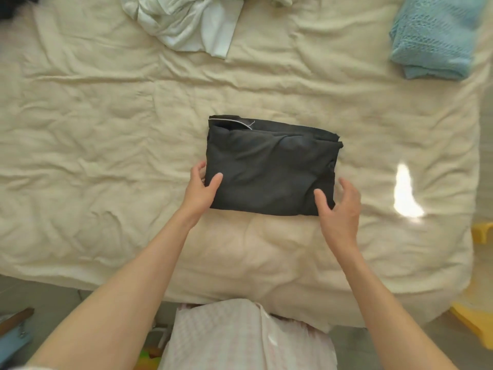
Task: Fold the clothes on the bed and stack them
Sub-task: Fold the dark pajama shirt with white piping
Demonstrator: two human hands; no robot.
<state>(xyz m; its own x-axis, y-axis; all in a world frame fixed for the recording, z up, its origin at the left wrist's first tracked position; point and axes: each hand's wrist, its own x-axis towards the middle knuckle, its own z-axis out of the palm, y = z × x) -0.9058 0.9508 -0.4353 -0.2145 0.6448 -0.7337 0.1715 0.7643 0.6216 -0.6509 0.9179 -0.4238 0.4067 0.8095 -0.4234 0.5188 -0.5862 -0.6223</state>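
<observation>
A person's left hand (203, 186) grips the near left corner of a folded black garment (270, 166), thumb on top of the cloth and fingers curled round its left edge, while the right hand (338, 204) sits at the garment's near right corner with its fingers spread and loosely bent, the thumb lying on the dark fabric; whether the other fingers touch the cloth cannot be told. The black garment lies flat as a compact rectangle in the middle of a bed (106, 134) covered with a rumpled cream quilt, a thin white trim showing at its far left corner. At the far right corner of the bed rests a folded light blue knit garment (432, 38), well apart from the black one. At the far edge, left of centre, a white garment (186, 20) lies in an unfolded heap. A bright patch of sunlight (405, 193) falls on the quilt to the right of the hands. A yellow object (477, 316) stands on the floor beside the bed's right side.
</observation>
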